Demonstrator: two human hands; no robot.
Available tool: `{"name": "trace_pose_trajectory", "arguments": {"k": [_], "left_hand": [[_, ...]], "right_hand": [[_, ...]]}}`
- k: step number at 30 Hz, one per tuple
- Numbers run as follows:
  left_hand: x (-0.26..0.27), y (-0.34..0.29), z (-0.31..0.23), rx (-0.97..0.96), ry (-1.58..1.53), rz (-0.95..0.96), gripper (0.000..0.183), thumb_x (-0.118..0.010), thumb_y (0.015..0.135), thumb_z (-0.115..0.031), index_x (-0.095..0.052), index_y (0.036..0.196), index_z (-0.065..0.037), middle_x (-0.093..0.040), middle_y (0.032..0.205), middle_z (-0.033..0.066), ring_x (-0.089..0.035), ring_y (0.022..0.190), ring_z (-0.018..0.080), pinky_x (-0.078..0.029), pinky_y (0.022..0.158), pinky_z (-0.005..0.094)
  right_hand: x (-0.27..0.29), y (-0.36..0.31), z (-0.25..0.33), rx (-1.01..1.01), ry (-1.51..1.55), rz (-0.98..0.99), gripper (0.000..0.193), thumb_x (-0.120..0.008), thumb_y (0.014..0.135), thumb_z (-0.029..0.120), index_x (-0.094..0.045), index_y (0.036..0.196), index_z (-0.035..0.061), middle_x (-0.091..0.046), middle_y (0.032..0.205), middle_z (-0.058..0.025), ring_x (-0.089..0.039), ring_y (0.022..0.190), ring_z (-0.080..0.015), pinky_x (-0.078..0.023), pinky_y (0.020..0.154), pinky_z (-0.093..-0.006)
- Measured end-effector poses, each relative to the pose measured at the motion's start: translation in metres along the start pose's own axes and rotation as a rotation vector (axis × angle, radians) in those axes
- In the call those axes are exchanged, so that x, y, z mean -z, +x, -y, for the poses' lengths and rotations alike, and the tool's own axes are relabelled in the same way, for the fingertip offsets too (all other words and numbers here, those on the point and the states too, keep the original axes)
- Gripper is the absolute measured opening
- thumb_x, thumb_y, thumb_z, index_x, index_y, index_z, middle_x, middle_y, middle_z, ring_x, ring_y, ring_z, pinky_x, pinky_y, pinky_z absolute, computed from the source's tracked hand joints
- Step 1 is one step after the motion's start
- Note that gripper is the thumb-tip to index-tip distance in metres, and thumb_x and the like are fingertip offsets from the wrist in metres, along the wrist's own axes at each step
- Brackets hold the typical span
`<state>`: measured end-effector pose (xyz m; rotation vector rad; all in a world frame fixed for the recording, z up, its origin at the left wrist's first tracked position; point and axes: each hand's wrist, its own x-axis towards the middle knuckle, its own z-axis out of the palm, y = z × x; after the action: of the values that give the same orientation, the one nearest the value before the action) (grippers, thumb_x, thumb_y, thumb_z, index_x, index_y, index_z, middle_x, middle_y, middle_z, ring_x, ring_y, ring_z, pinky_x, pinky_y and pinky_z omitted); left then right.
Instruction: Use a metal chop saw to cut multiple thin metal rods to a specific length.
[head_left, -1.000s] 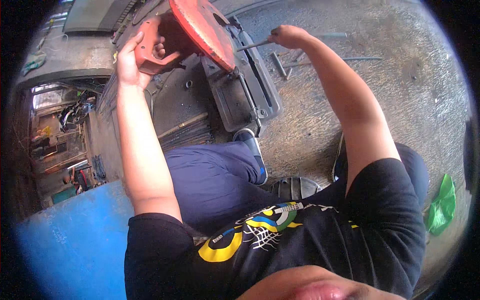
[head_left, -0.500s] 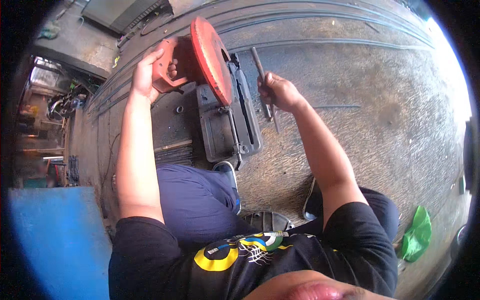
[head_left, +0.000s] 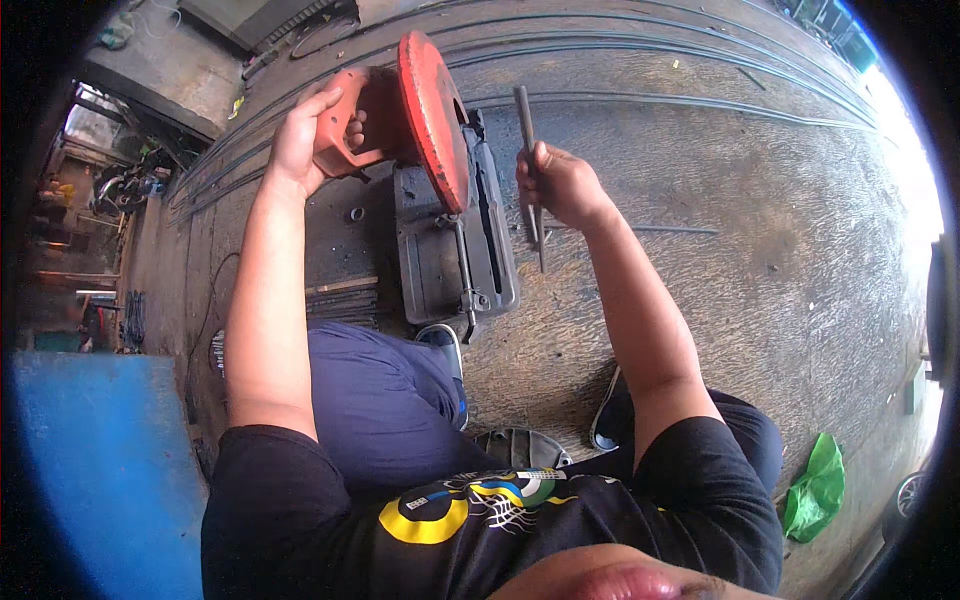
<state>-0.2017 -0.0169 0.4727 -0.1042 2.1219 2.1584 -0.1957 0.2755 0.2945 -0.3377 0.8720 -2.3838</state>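
A chop saw with a red blade guard [head_left: 432, 115] stands on its dark metal base [head_left: 450, 250] on the concrete floor. My left hand [head_left: 305, 140] grips the saw's orange-red handle [head_left: 345, 125], which is raised. My right hand [head_left: 560, 185] holds a short bundle of thin metal rods [head_left: 527, 165] just right of the base, pointing away from me. The rods are beside the saw, apart from the blade.
Long steel bars [head_left: 650, 100] lie across the floor beyond the saw. More cut rods [head_left: 340, 295] sit left of the base. A blue panel [head_left: 90, 460] is at lower left, a green bag [head_left: 815, 490] at lower right. My legs and shoes are below the saw.
My right hand has drawn the rods back toward me and to the right of the saw. The view has shifted, and my left hand has stayed on the handle.
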Motion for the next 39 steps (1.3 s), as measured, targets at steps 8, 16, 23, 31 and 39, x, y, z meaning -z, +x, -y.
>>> {"name": "trace_pose_trajectory", "arguments": {"k": [8,16,23,31,39], "left_hand": [[0.005,0.001,0.001,0.012,-0.008,0.022,0.037,-0.054,0.088,-0.026,-0.047,0.116,-0.003,-0.058,0.091,0.0101,-0.058,0.074,0.0165,-0.052,0.066,0.0310],[0.010,0.007,0.001,0.018,0.014,0.053,0.039,-0.050,0.090,-0.026,-0.048,0.119,0.000,-0.060,0.090,0.0132,-0.057,0.072,0.0171,-0.050,0.065,0.0292],[0.004,0.002,-0.001,0.026,0.068,0.002,0.037,-0.048,0.092,-0.027,-0.051,0.116,0.001,-0.062,0.092,0.0117,-0.059,0.074,0.0168,-0.051,0.065,0.0290],[0.005,0.002,-0.001,0.025,0.068,0.053,0.044,-0.047,0.092,-0.029,-0.048,0.121,0.003,-0.061,0.097,0.0161,-0.059,0.080,0.0198,-0.051,0.070,0.0309],[0.006,0.003,-0.002,0.058,0.036,0.027,0.045,-0.048,0.091,-0.029,-0.046,0.122,0.004,-0.060,0.099,0.0166,-0.059,0.080,0.0198,-0.051,0.072,0.0313]], "right_hand": [[0.026,0.012,0.010,-0.238,-1.493,-0.660,0.044,-0.043,0.092,0.048,-0.067,0.102,0.0127,-0.066,0.101,-0.0122,-0.061,0.098,-0.0288,-0.034,0.094,-0.0516],[0.022,0.026,-0.019,-0.296,-1.768,-0.573,0.037,-0.047,0.087,0.041,-0.070,0.096,0.0126,-0.067,0.102,-0.0131,-0.061,0.100,-0.0299,-0.025,0.100,-0.0568],[0.029,0.036,-0.032,-0.256,-1.855,-0.465,0.036,-0.049,0.084,0.039,-0.070,0.092,0.0108,-0.069,0.096,-0.0103,-0.063,0.097,-0.0262,-0.026,0.101,-0.0501],[0.034,0.046,-0.031,-0.268,-1.904,-0.426,0.039,-0.049,0.084,0.043,-0.070,0.097,0.0133,-0.068,0.100,-0.0105,-0.063,0.098,-0.0248,-0.029,0.098,-0.0479],[0.035,0.049,-0.031,-0.259,-1.935,-0.430,0.039,-0.049,0.083,0.043,-0.070,0.097,0.0134,-0.068,0.101,-0.0098,-0.063,0.099,-0.0245,-0.029,0.099,-0.0477]]}}
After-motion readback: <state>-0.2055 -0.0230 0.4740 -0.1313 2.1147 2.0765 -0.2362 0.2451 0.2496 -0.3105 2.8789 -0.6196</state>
